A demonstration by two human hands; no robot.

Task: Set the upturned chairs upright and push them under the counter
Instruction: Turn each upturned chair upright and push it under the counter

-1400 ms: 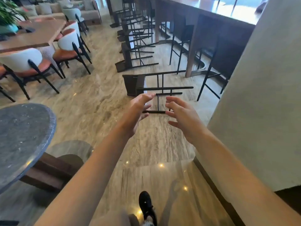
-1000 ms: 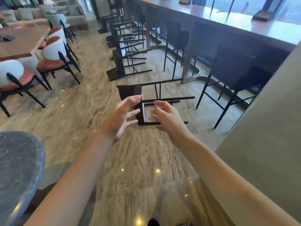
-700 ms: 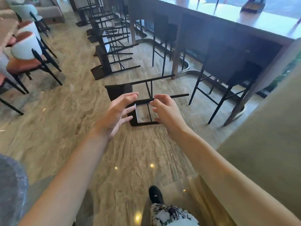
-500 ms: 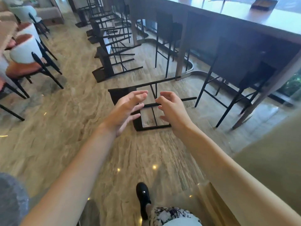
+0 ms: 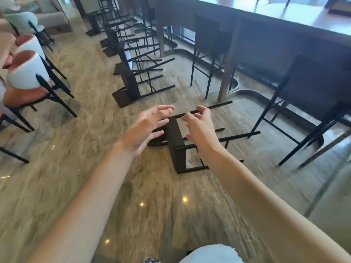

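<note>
**Bare hands reach over a toppled bar chair**

Both hands stretch forward with fingers spread and loosely bent, gripping nothing. Just beyond and below the fingertips of the left hand (image 5: 147, 130) and the right hand (image 5: 201, 130) lies the nearest chair (image 5: 177, 147), tipped on its side on the floor (image 5: 95, 149), its dark boxy seat toward the left fingers and its thin black metal legs running out past the right fingers toward the counter (image 5: 284, 21). Whether any fingertip touches the frame cannot be told. Farther ahead of the fingers, a second toppled chair (image 5: 131, 86) of the same slim-legged make lies in a row with others. The floor is glossy, veined beige stone; the counter top is smooth and reflective. No writing or brand is legible
</note>
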